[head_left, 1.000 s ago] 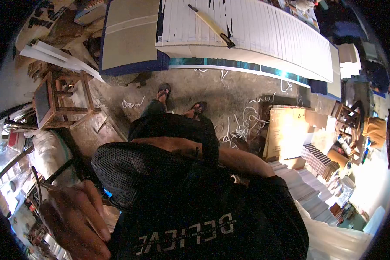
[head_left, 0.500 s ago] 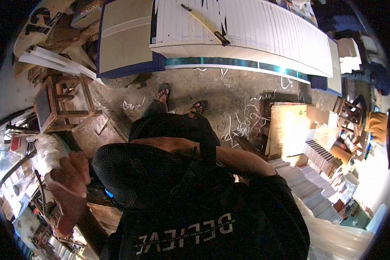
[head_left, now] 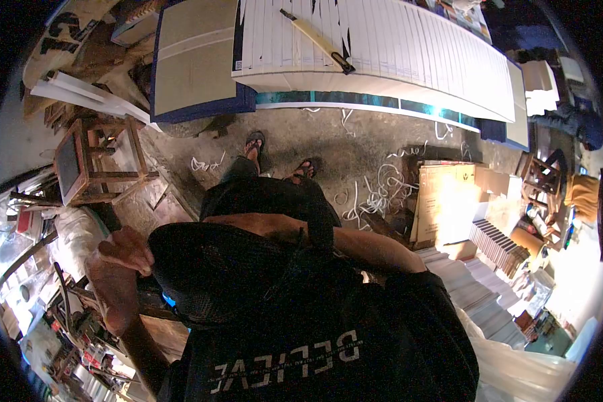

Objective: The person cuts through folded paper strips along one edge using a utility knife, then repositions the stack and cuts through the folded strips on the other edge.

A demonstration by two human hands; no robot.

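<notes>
My left hand is raised at the left, its bent fingers spread a little and nothing visible in them. Its fingertips are close to the edge of a piece of black mesh fabric in front of my chest; whether they touch is unclear. My right forearm crosses my body, and my right hand lies partly behind the mesh with its fingers hidden. A black strap hangs over that arm. Beyond my feet, a cutter knife with a yellowish handle rests on a long row of white-edged stacks.
A wooden stool stands at the left. White paper strips litter the concrete floor. At the right are an open cardboard box, book stacks and paper piles. A board lies at the upper left.
My left hand has moved slightly up and right toward the black mesh fabric, and its fingers look less curled. My right arm and the cutter knife have stayed in place.
</notes>
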